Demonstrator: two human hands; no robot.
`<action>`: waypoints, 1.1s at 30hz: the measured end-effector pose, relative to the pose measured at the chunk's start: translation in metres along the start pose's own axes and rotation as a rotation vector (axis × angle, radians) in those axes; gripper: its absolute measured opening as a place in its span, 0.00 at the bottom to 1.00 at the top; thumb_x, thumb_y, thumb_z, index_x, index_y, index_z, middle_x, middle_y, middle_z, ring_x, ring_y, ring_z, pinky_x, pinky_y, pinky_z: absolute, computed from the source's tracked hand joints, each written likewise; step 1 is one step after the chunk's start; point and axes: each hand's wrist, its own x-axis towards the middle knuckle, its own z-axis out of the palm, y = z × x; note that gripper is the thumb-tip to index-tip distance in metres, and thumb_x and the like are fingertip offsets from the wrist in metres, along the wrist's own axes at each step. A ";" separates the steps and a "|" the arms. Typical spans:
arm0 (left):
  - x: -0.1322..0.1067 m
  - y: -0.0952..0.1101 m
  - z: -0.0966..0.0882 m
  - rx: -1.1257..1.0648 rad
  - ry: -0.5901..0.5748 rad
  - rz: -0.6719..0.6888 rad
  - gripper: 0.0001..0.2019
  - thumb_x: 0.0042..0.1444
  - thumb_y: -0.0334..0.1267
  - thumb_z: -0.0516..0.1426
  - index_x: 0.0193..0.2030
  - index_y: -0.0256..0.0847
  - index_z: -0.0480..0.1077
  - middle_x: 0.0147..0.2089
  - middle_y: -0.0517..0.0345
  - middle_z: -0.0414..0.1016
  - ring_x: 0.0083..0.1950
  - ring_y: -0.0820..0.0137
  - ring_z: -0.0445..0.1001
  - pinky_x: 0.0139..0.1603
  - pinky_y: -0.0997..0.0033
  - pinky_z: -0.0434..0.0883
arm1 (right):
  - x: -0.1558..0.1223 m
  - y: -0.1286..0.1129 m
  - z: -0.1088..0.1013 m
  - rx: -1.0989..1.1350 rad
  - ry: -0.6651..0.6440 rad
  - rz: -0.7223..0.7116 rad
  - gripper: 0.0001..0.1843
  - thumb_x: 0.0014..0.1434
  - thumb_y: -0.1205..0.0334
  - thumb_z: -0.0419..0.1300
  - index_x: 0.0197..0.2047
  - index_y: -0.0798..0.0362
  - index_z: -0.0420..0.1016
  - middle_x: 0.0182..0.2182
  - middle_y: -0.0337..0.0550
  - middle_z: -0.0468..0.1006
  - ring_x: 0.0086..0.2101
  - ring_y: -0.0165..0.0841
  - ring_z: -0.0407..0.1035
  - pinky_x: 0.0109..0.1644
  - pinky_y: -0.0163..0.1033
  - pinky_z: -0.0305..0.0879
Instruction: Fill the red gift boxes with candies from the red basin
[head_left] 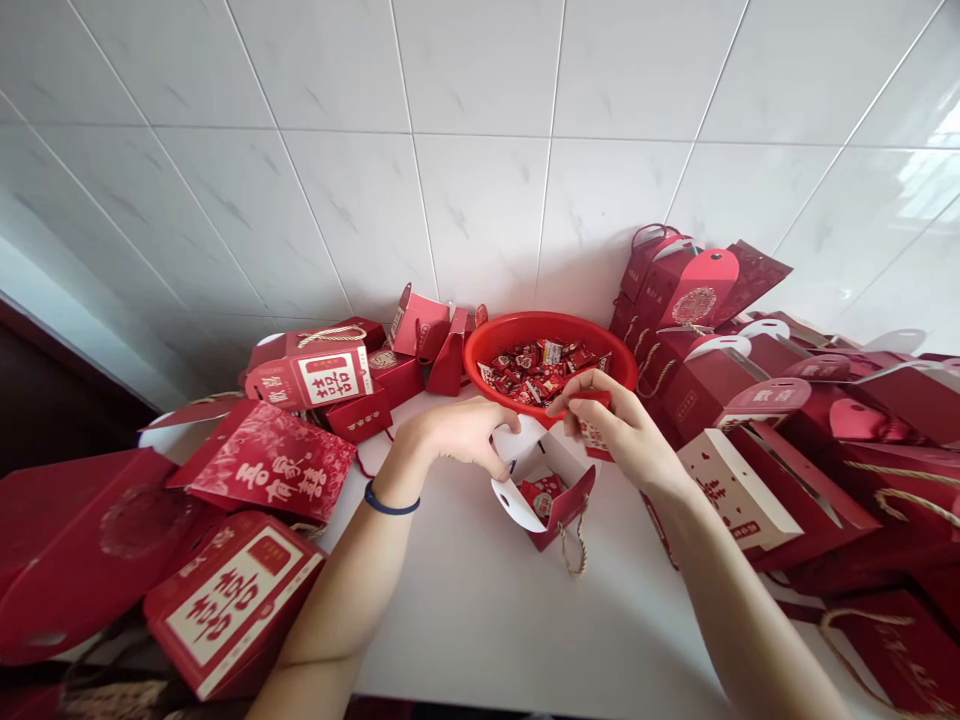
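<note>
A small open gift box (579, 505), red outside and white inside, stands on the table with its flaps up and a twisted rope handle hanging at the near side. A red wrapped packet (541, 493) lies inside it. My left hand (469, 435) grips the box's left rim between thumb and fingers. Over the box's far right edge, my right hand (611, 420) is closed with fingers curled; a red and cream patterned piece shows beneath it, and whether the fingers hold it I cannot tell. Just behind is a red plastic basin (491, 335) with many red wrapped sweets (536, 370).
Red gift boxes (330, 380) are piled on the left, one big box (236, 600) close to my left forearm. More boxes and bags (739, 390) crowd the right side. A tiled wall (480, 200) rises behind the white table (480, 620).
</note>
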 end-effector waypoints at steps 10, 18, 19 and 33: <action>0.002 -0.004 0.003 0.028 0.014 0.012 0.37 0.41 0.52 0.65 0.61 0.42 0.72 0.50 0.51 0.79 0.45 0.57 0.77 0.32 0.70 0.65 | 0.006 0.030 0.010 -0.141 0.090 -0.165 0.12 0.60 0.54 0.63 0.40 0.53 0.80 0.38 0.45 0.82 0.40 0.37 0.76 0.47 0.41 0.72; -0.002 0.002 0.001 0.007 0.022 0.029 0.28 0.43 0.48 0.67 0.52 0.43 0.74 0.41 0.57 0.80 0.40 0.60 0.77 0.31 0.71 0.63 | -0.039 0.039 -0.019 -0.303 0.140 -0.164 0.15 0.60 0.48 0.66 0.44 0.50 0.80 0.45 0.47 0.82 0.47 0.41 0.76 0.54 0.46 0.72; -0.003 0.003 0.002 0.010 0.018 0.037 0.26 0.43 0.48 0.67 0.50 0.43 0.74 0.40 0.58 0.80 0.39 0.61 0.77 0.31 0.71 0.62 | -0.046 0.042 -0.021 -0.303 0.106 -0.156 0.17 0.60 0.48 0.67 0.47 0.49 0.80 0.48 0.47 0.81 0.50 0.42 0.74 0.57 0.47 0.71; -0.019 0.016 0.028 -0.243 0.055 0.231 0.48 0.48 0.47 0.70 0.74 0.47 0.55 0.56 0.53 0.79 0.56 0.59 0.77 0.52 0.68 0.71 | -0.067 0.085 -0.009 -0.204 0.229 -0.117 0.25 0.58 0.49 0.69 0.56 0.48 0.74 0.51 0.47 0.80 0.49 0.41 0.75 0.54 0.46 0.74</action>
